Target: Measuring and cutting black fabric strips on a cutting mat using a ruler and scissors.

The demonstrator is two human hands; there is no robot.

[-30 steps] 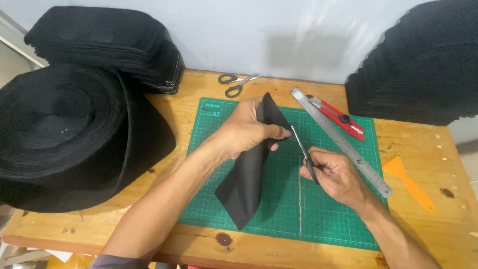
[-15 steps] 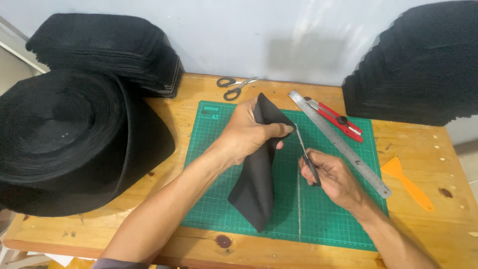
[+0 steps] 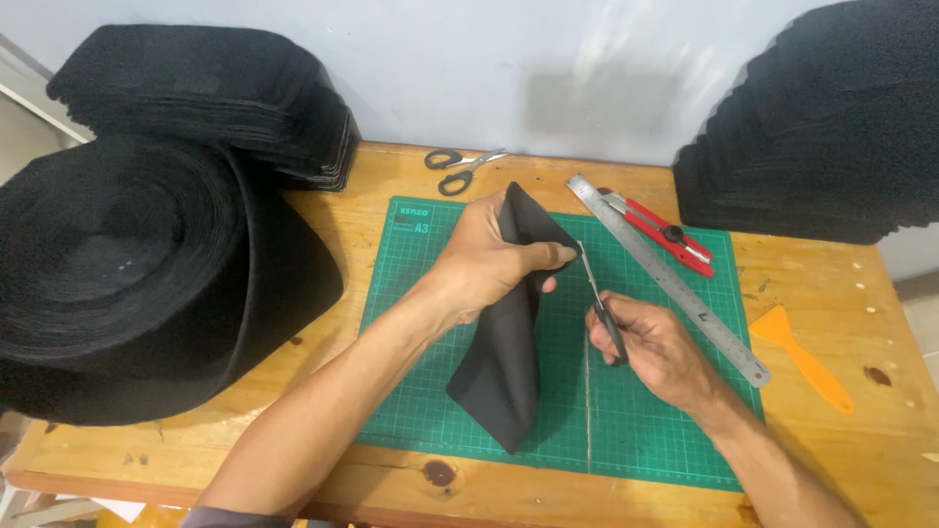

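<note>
My left hand (image 3: 489,259) pinches the top of a folded piece of black felt (image 3: 504,357) and holds it up over the green cutting mat (image 3: 675,411). The felt hangs down with its lower end touching the mat. My right hand (image 3: 655,342) grips a pair of scissors (image 3: 599,298) with black handles, blades pointing up toward the felt's top edge by my left thumb.
A big roll of black felt (image 3: 127,284) lies at the left, with stacks of cut black felt at back left (image 3: 205,98) and back right (image 3: 822,137). A steel ruler (image 3: 675,284), a red utility knife (image 3: 665,233), a second pair of scissors (image 3: 460,168) and an orange scraper (image 3: 802,354) lie on the wooden table (image 3: 841,430).
My left hand has turned the felt piece more upright and drawn its lower end in toward the mat's middle. The scissors have stayed at the felt's top edge.
</note>
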